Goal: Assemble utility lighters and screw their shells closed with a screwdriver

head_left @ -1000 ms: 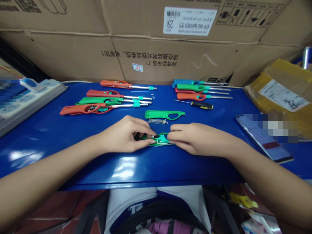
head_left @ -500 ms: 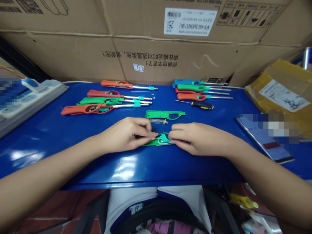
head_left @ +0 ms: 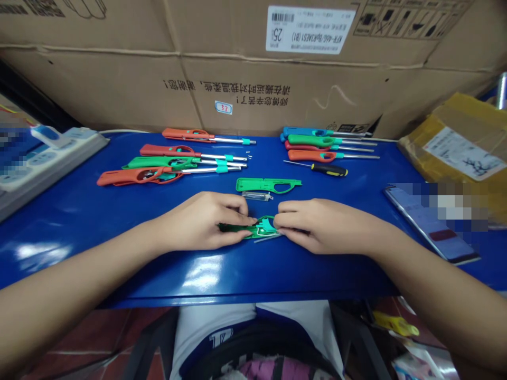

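A green lighter housing half lies on the blue table between my hands, its inside facing up. Set in it is a teal trigger part with a pale wire along it. My left hand grips the housing's left end, thumb on the near edge and fingers on the far one. My right hand pinches the other end, its fingertips covering what lies beneath. A thin rod sticks out below the housing. Just beyond lie the second green housing half and a clear fuel tank.
Several long-nosed lighters lie at the back left, with another group at the back right. A screwdriver sits before that group. A phone, a taped parcel and a power strip flank the work area. A large carton stands behind.
My left fingers have spread from a pinch over the dark piece to a grip across the housing, which has tilted slightly. The right hand has hardly moved.
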Motion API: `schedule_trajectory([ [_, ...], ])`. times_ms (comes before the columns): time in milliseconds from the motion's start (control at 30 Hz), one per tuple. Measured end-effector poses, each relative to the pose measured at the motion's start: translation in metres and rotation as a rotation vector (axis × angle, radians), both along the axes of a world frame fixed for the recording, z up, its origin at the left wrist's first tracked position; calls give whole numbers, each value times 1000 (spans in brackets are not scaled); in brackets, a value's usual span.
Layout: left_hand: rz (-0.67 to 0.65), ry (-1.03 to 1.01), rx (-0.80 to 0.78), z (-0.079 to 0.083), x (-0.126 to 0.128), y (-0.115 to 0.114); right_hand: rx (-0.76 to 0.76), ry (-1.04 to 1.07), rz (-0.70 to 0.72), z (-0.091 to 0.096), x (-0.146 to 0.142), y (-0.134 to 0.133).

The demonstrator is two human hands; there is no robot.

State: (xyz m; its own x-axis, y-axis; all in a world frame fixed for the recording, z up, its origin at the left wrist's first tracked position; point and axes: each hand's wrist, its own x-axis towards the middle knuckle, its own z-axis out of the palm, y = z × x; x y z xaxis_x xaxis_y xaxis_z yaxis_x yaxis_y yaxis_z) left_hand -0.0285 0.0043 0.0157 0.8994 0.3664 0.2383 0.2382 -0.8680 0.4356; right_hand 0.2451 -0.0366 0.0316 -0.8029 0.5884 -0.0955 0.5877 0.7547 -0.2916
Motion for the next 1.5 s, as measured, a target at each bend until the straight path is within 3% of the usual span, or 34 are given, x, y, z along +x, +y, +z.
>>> schedule_trajectory([
  [300, -87, 194, 224, 14, -3, -1, 32, -23, -3, 0, -1, -2],
  [500, -75, 213, 339, 11, -2, -4, 0, 117, -65, -3, 1, 1],
  [633, -63, 198, 317, 6, -1, -3, 22, 153, -87, -6, 3, 4],
  [867, -16, 130, 209, 0, -1, -1, 107, 41, -95, -9, 1, 5],
  [1167, -22, 110, 180, -2, 0, -1, 55, 92, -78, -10, 4, 6],
  [1500, 17, 225, 297, 5, 5, -8, -107, 262, -303, -13, -5, 10],
])
